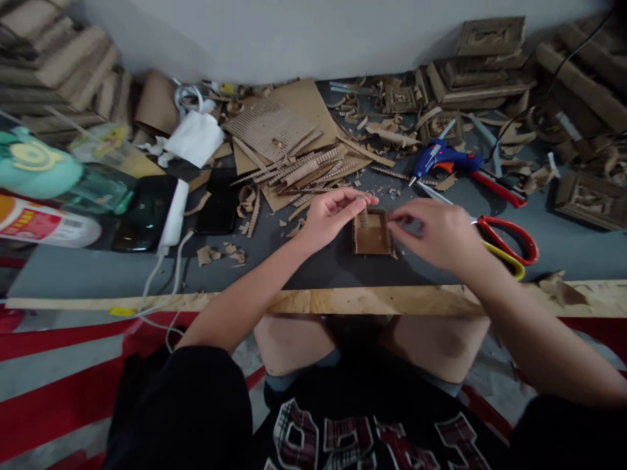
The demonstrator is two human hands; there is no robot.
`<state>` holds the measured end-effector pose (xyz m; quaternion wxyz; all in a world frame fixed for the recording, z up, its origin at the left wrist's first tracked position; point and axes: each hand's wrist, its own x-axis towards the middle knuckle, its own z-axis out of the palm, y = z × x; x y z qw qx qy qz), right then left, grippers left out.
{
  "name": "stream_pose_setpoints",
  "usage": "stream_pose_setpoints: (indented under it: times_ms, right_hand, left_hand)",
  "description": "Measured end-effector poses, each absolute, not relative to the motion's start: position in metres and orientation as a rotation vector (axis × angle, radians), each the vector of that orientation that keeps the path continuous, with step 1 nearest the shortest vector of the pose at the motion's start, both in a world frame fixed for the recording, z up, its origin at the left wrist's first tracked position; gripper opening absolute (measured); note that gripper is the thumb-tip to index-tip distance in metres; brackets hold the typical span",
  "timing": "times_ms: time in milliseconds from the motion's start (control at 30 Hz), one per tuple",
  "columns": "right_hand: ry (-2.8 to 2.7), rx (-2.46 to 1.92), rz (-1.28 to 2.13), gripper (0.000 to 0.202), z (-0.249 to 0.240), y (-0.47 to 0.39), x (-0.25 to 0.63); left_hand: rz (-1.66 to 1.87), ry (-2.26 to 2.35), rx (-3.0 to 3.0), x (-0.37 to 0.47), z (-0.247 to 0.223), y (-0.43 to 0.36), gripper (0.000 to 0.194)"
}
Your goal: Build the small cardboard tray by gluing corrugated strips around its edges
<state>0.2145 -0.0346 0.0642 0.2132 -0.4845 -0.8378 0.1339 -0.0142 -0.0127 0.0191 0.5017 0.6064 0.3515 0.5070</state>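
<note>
While the left hand (337,215) bends over the upper-left corner of a small open cardboard tray (373,241), its thumb and forefinger are drawn close together there; whether they pinch the wall or a loose strip cannot be told. The right hand (435,232) is at the tray's three o'clock side, thumb and forefinger nearly meeting by the wall, too blurred to show a grip. The tray lies flat on the grey worktop (313,269), near its wooden front edge.

From the tray, a blue glue gun (443,156) lies at two o'clock and red-and-yellow-handled scissors (509,243) at three, partly behind the right hand. Corrugated strips (306,171) are heaped at ten, a black phone (216,202) rests past them towards nine, and stacked cardboard pieces (480,78) stand between one and two.
</note>
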Motion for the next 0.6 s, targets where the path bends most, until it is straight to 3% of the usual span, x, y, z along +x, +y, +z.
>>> stream_pose_setpoints:
  times_ms: [133,233,400,600]
  right_hand:
    - [-2.226,-2.036,-0.056,0.028,0.070,-0.042,0.286]
    - [-2.259,-2.458,0.112,0.041,0.059,-0.037,0.336]
    - [-2.322,-2.368,0.118,0.041,0.051,-0.041,0.343]
    - [-2.025,-2.490,0.166,0.037,0.053,-0.072,0.310]
  left_hand:
    - [1.157,0.872,1.500,-0.015,0.020,-0.014,0.042]
    - [1.192,0.900,1.561,-0.016,0.018,-0.013,0.038]
    - [1.237,0.902,1.505,-0.016,0.012,-0.013,0.039]
    - [1.156,0.899,1.403,-0.013,0.019,-0.018,0.045]
